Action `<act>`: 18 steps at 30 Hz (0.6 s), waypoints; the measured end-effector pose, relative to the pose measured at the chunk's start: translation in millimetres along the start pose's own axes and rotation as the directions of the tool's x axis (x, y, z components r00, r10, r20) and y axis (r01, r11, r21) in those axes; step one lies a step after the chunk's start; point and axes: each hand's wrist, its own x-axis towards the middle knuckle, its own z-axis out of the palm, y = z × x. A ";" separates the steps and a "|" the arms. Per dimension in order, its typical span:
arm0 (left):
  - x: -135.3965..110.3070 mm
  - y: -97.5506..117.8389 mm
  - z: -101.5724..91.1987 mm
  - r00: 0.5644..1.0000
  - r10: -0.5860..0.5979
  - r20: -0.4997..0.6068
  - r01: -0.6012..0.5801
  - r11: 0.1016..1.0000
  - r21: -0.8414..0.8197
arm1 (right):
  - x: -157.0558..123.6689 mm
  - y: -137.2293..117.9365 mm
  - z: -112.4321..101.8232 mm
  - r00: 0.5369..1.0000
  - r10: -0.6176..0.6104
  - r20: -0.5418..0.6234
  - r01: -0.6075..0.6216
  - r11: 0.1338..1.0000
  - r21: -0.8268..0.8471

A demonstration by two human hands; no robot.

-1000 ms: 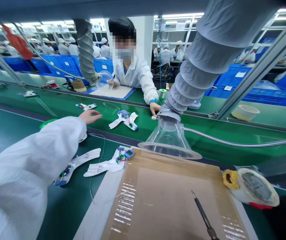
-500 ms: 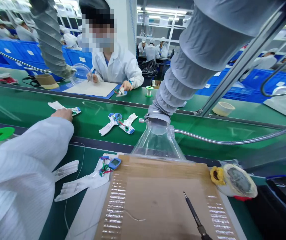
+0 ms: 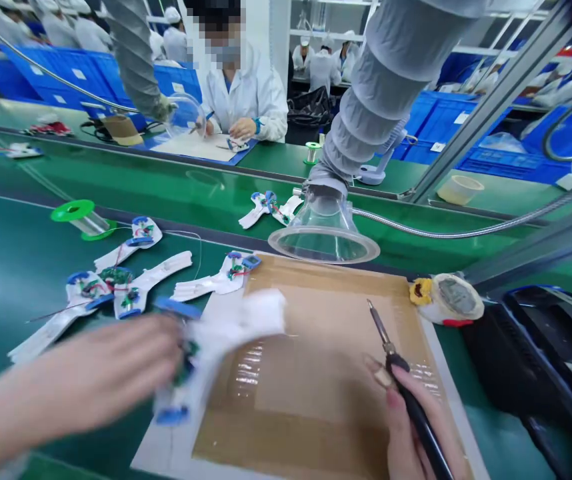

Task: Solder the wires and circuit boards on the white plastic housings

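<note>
My left hand (image 3: 131,367), blurred by motion, grips a white-and-blue plastic housing (image 3: 216,327) with a green circuit board. It hangs over the left edge of the taped cardboard (image 3: 316,373). In my right hand (image 3: 416,420) is a soldering iron (image 3: 411,393), its tip pointing up and away over the board. Left of the cardboard lie several similar opened housings (image 3: 139,287) with wires and circuit boards. One more housing (image 3: 216,280), with a small screen, touches the cardboard's far left corner.
A clear fume hood (image 3: 323,240) on a grey duct (image 3: 361,107) hangs beyond the cardboard. A green solder spool (image 3: 83,219) stands at left, a sponge and tape roll (image 3: 453,297) at right. Farther off, housings (image 3: 266,207) lie on the green belt; a co-worker (image 3: 246,93) sits opposite.
My left hand has come back from the far belt and now has a housing over the cardboard. My right hand has come into view round the soldering iron. The view has shifted.
</note>
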 end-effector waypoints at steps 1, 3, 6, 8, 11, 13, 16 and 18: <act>8.4 25.0 11.2 0.975 0.203 0.089 -0.202 0.979 -0.027 | 0.6 0.1 -1.8 0.999 0.032 0.015 -0.032 0.999 0.020; 29.7 56.8 36.9 0.935 0.317 0.158 -0.315 0.948 -0.043 | 3.0 5.7 -9.2 0.995 0.084 0.062 -0.086 0.996 0.028; 55.4 63.7 70.9 0.951 0.296 0.092 -0.287 0.953 -0.098 | 5.8 23.5 -26.7 0.982 0.070 0.175 -0.072 0.997 0.001; 64.5 52.7 87.9 0.977 0.188 0.099 -0.167 0.969 -0.182 | 4.9 35.4 -37.4 0.963 -0.039 0.265 0.046 0.999 -0.022; 70.8 33.8 109.0 0.989 0.070 0.132 -0.045 0.982 -0.182 | 0.0 44.0 -43.2 0.903 -0.184 0.388 0.234 0.968 -0.087; 72.2 25.7 117.9 0.989 0.074 0.126 -0.054 0.987 -0.152 | -3.4 43.5 -39.6 0.859 -0.207 0.468 0.302 0.944 -0.137; 71.4 20.4 114.7 0.997 0.073 0.036 -0.065 0.976 -0.206 | -3.5 39.3 -29.8 0.842 -0.179 0.508 0.316 0.929 -0.195; 71.0 22.0 103.0 0.998 0.038 -0.052 -0.051 0.956 -0.288 | 1.7 36.7 -24.5 0.863 -0.148 0.482 0.285 0.932 -0.224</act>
